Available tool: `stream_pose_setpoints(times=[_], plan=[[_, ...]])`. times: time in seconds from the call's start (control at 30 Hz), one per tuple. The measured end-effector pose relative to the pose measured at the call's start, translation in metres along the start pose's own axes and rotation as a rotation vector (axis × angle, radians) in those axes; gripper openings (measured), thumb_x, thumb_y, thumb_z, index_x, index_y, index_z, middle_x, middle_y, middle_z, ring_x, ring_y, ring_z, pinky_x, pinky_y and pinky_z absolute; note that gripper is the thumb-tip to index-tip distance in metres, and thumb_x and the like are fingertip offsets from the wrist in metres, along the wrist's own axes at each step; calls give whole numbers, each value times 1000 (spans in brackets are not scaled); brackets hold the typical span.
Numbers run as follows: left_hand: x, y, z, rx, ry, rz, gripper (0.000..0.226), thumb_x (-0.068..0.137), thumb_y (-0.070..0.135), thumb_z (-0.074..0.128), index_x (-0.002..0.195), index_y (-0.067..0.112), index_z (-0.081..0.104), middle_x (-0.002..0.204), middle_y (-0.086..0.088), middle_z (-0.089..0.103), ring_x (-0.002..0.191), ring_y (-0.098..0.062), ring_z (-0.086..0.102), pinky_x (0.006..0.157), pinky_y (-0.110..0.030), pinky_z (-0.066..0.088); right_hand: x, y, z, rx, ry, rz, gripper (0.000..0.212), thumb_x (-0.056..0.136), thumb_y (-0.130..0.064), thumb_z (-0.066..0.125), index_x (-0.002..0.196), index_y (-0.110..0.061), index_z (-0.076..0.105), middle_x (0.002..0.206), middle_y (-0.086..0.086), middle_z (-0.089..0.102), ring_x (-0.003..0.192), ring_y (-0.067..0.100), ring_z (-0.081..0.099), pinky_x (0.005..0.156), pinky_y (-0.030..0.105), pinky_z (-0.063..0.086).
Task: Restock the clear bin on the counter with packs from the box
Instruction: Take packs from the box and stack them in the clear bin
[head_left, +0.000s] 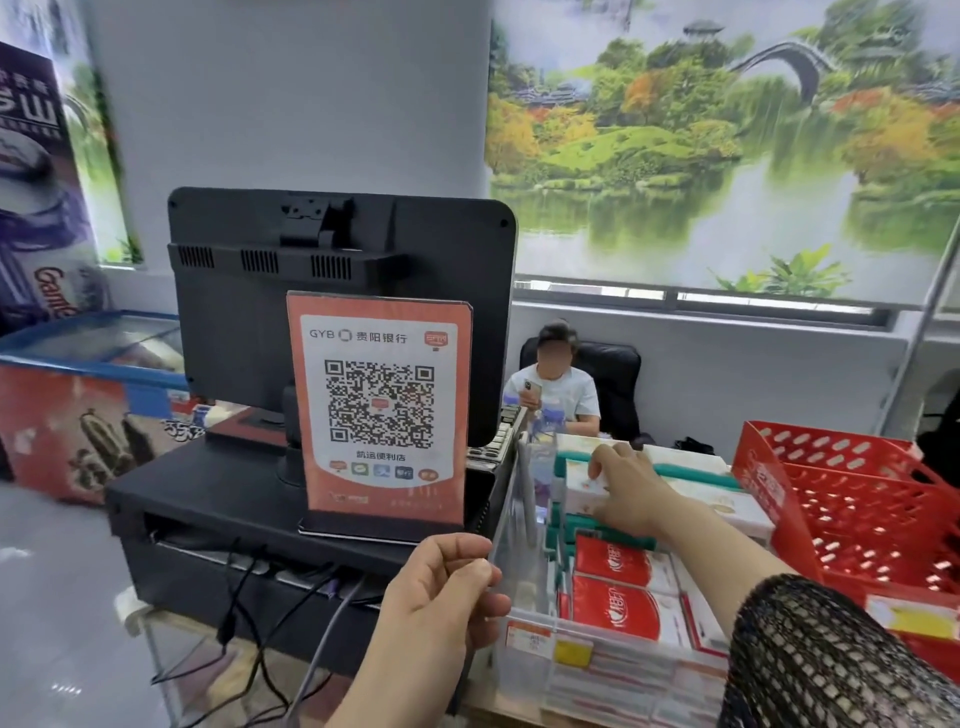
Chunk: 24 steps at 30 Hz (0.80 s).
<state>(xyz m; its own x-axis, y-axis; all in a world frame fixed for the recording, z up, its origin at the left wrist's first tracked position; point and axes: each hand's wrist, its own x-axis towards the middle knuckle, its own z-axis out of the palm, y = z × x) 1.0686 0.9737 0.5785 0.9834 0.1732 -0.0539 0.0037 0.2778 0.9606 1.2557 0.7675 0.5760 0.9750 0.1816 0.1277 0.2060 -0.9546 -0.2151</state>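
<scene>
Left hand (447, 587) is raised and pinches the upright transparent lid (511, 514) of the clear plastic bin (524, 657) at its near corner. Right hand (628, 488), arm outstretched, grips a white pack (582, 493) inside the bin; its fingertips are hidden. Red packs (618, 569) lie at 6 o'clock from it.

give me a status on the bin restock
Left hand pinches the clear lid, held up. Right hand grips a white pack inside the clear bin. Red packs fill near slots; path looks open.
</scene>
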Motion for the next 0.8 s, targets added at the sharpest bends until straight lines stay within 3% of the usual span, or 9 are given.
stream_pose_setpoints(times=[0.1, 0.2, 0.33, 0.4, 0.5, 0.63, 0.8], plan=[[5, -1, 1, 25, -8, -5, 15, 94, 2, 52, 92, 11, 64, 72, -4, 65, 59, -14, 62, 54, -25, 50, -3, -1, -2, -30, 5, -1, 41, 75, -24, 67, 106, -30, 40, 132, 3, 37, 121, 25, 33, 102, 41, 35], [10, 2, 2, 40, -16, 6, 14, 94, 3, 52, 93, 12, 63, 71, -4, 65, 62, -15, 61, 57, -26, 50, -11, -12, -6, 70, 172, -34, 44, 74, -17, 64, 114, -23, 48, 133, 5, 39, 123, 26, 34, 104, 39, 33], [15, 8, 0, 28, -30, 35, 13, 95, 7, 52, 96, 14, 63, 81, -7, 65, 71, -18, 62, 65, -30, 51, -42, -56, -14, 561, 484, 56, 28, 81, -4, 59, 100, -23, 53, 111, -3, 52, 102, 14, 52, 80, 21, 44], [16, 10, -3, 16, -42, 40, 14, 95, 7, 51, 95, 15, 63, 82, -6, 65, 73, -18, 62, 66, -30, 51, -67, -84, -16, 831, 479, 143, 21, 87, -5, 55, 99, -23, 54, 104, -5, 57, 88, 7, 56, 69, 13, 46], [14, 7, -10, -9, -66, 19, 15, 96, 7, 50, 94, 15, 62, 82, -6, 65, 72, -18, 61, 63, -28, 49, -108, -121, -14, 1109, 394, 200, 22, 89, -4, 51, 96, -25, 55, 100, -4, 60, 85, 13, 61, 72, 25, 53], [8, -5, -22, -23, -117, -35, 15, 96, 8, 50, 93, 16, 63, 84, -7, 65, 72, -18, 61, 62, -28, 48, -157, -144, 5, 1157, 334, 198, 25, 90, -1, 50, 98, -24, 56, 101, -6, 58, 92, 10, 64, 82, 31, 57], [-10, -23, -31, -13, -193, -79, 15, 95, 7, 50, 97, 15, 62, 81, -5, 66, 74, -18, 61, 64, -28, 50, -198, -148, 31, 1190, 320, 282, 22, 91, 0, 50, 94, -19, 59, 97, 0, 63, 87, 11, 66, 78, 34, 55]])
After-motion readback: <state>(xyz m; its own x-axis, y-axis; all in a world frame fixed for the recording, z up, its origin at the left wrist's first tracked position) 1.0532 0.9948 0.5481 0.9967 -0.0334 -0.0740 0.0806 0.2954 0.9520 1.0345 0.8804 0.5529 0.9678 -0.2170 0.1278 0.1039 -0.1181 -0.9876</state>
